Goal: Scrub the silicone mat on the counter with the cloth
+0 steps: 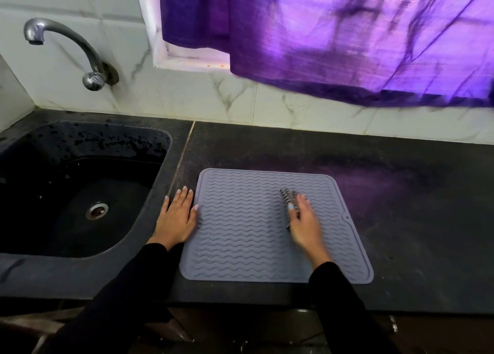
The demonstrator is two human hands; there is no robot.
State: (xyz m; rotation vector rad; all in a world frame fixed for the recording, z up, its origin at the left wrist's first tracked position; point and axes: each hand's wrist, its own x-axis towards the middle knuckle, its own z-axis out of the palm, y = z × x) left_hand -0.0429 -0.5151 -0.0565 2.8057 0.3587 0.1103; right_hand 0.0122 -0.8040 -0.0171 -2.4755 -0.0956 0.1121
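Silicone mat [240,225] looks floppy, so flat left hand [177,216] pins its edge while right hand [303,224] grips the cloth [287,197].

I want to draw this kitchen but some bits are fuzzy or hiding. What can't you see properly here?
Head view, the only one:
- Right hand: blurred by motion; how its fingers lie is unclear.
- Dark striped cloth: mostly hidden under that hand, its size unknown.
- Grey wavy-ribbed silicone mat: near right corner covered by the black sleeve.
- Window: hidden behind the purple curtain.
- Black sink: cut off by the left edge.
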